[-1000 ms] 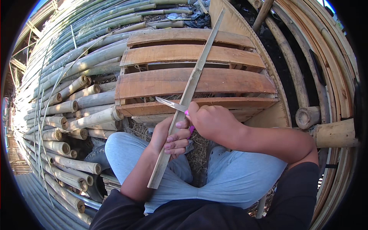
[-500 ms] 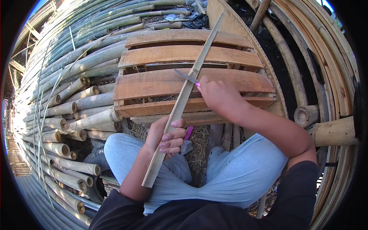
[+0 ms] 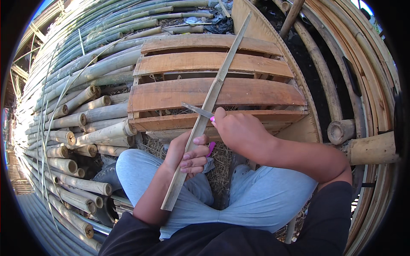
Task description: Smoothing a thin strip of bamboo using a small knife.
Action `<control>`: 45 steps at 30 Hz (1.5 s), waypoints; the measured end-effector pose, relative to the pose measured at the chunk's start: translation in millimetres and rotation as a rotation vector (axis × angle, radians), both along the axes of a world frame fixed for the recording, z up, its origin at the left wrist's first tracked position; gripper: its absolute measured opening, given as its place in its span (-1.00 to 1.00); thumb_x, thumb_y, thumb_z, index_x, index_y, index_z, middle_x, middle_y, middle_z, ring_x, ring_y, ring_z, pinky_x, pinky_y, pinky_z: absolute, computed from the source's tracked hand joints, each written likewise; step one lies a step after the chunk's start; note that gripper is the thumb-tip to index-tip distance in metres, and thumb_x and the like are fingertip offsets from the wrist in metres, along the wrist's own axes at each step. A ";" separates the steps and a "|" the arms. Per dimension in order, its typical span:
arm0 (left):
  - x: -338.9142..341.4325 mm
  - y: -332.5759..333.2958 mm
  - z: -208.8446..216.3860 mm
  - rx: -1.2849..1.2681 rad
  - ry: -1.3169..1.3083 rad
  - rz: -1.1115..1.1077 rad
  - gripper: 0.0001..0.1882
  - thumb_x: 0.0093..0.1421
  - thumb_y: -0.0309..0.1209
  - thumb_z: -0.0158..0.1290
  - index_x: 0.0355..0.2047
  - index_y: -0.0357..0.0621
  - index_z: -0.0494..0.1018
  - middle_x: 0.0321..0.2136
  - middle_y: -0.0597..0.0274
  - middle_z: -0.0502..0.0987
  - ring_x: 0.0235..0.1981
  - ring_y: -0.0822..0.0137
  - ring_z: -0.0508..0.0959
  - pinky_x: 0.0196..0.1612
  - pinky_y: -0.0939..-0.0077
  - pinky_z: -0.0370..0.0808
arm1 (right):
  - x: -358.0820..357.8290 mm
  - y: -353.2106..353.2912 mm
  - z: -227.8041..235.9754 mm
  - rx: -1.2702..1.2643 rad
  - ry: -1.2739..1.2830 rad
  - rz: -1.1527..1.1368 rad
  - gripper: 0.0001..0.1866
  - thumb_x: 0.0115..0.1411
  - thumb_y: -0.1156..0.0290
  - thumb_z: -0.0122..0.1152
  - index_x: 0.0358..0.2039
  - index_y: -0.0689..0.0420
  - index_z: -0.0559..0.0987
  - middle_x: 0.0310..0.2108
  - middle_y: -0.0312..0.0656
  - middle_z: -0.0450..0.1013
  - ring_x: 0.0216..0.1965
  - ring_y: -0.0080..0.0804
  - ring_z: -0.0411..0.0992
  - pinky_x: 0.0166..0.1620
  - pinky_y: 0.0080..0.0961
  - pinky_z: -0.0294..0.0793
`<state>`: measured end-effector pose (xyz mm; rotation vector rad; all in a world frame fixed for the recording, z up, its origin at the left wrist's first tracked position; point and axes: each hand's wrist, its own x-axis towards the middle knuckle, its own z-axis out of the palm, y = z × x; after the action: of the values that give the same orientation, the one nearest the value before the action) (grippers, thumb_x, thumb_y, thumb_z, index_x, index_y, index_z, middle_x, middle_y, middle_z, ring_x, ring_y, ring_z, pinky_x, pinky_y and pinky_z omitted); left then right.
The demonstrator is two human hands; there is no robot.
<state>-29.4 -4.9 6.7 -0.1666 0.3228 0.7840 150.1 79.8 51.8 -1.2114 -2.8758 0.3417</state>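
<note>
A long split bamboo strip (image 3: 218, 83) slants from above my lap up across the slatted wooden crate (image 3: 179, 89). Near its lower end my left hand (image 3: 188, 155) is wrapped round it, thumb and fingers showing on its right side. My right hand (image 3: 239, 128) grips a small knife (image 3: 198, 110) by its pink handle, most of which the fist hides. The blade lies across the strip, a little above my left hand, its tip pointing left past the strip's edge. A pink object (image 3: 211, 148) shows just right of my left fingers; its kind is unclear.
Stacked bamboo poles (image 3: 94, 115) fill the left side, cut ends toward me. A thin curved board (image 3: 273, 34) stands along the crate's right edge. Further right are long wooden planks (image 3: 367, 64) and a thick bamboo piece (image 3: 371, 148). Straw (image 3: 222, 170) covers the ground between my legs.
My right hand has drawn the knife down along the bamboo strip, toward my left hand. The strip's lower end has shifted slightly; my left hand keeps its hold.
</note>
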 end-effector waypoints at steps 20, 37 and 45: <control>23.3 -7.3 7.0 0.115 0.588 0.056 -0.57 0.44 0.06 -0.30 -0.42 0.03 0.19 -0.82 0.48 0.07 -0.91 0.55 0.03 -0.87 0.67 -0.06 | 8.6 -0.5 2.8 -0.024 0.056 0.276 -0.74 0.38 0.29 -0.05 -0.36 0.23 0.34 -0.72 -0.04 0.44 -0.62 -0.04 0.52 -0.55 -0.18 0.50; 25.5 -7.5 13.9 0.113 0.614 0.064 -0.56 0.43 0.05 -0.24 -0.42 -0.01 0.22 -0.83 0.47 0.09 -0.90 0.56 0.03 -0.84 0.68 -0.05 | 22.7 41.0 -3.2 0.098 0.098 0.156 -0.74 0.35 0.29 0.01 -0.40 0.21 0.35 -0.71 0.05 0.42 -0.61 0.09 0.48 -0.51 -0.06 0.46; 28.1 -11.2 15.7 0.122 0.655 0.070 -0.56 0.44 0.05 -0.26 -0.43 0.00 0.21 -0.83 0.47 0.09 -0.90 0.57 0.02 -0.85 0.69 -0.06 | 24.4 42.1 0.0 0.099 0.081 0.122 -0.75 0.35 0.31 -0.02 -0.38 0.22 0.36 -0.68 0.09 0.44 -0.56 0.14 0.49 -0.46 -0.02 0.48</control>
<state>-1.3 -16.1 22.4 0.2032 0.8887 0.9128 174.5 121.8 51.8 -0.9870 -2.8649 0.2397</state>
